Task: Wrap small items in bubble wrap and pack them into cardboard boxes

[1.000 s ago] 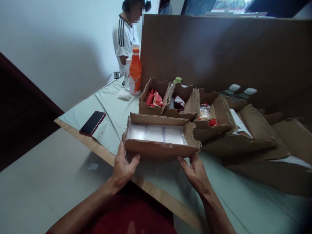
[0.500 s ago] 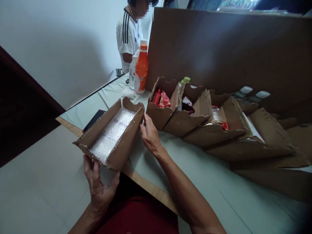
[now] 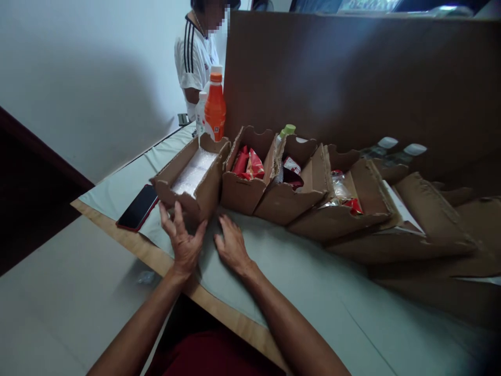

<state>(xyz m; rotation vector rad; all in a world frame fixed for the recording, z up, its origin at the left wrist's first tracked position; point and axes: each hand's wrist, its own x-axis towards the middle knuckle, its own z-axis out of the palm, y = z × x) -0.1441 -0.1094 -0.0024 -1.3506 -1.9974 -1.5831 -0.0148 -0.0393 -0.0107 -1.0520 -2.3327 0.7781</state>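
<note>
A cardboard box (image 3: pixel 209 185) lined with bubble wrap (image 3: pixel 193 172) stands on the covered table at the left end of a row of similar boxes. My left hand (image 3: pixel 183 244) rests against its near end, fingers and thumb spread and touching the cardboard. My right hand (image 3: pixel 234 244) is open over the tabletop, just off the box's near right corner, with its fingers stretched forward and nothing in them. Right beside this box is a cardboard box (image 3: pixel 242 193) containing red packets (image 3: pixel 248 163).
More boxes run right, including one with a red and clear packet (image 3: pixel 341 185). A phone (image 3: pixel 138 207) lies by the table's left edge. An orange bottle (image 3: pixel 215 107) and a clear bottle (image 3: pixel 200 112) stand behind. A tall cardboard panel (image 3: pixel 352 78) backs the row; a person (image 3: pixel 195 57) is beyond.
The bubble-wrap-lined box has moved away from me and down onto the table, against the row. My right hand has come off its side and lower. The phone is now more exposed.
</note>
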